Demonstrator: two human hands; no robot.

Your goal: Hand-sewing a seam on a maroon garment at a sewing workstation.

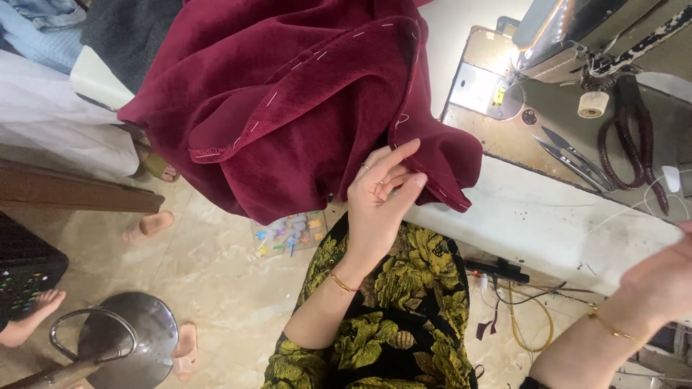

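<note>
A large burgundy velvet cloth with white basting stitches along its edges hangs in front of me, over the white table's edge. My left hand pinches the cloth's hem between thumb and fingers; it wears a ring and a gold bangle. My right hand is raised at the right edge of the view, also with a gold bangle, and its fingers are cut off by the frame. A thin white thread runs across the table towards it. My lap is covered by a black and yellow flowered dress.
A sewing machine stands at the top right on the white table. Beside it lie dark-handled scissors, metal snips and a thread spool. A metal stool, sandals and another person's bare foot are on the tiled floor.
</note>
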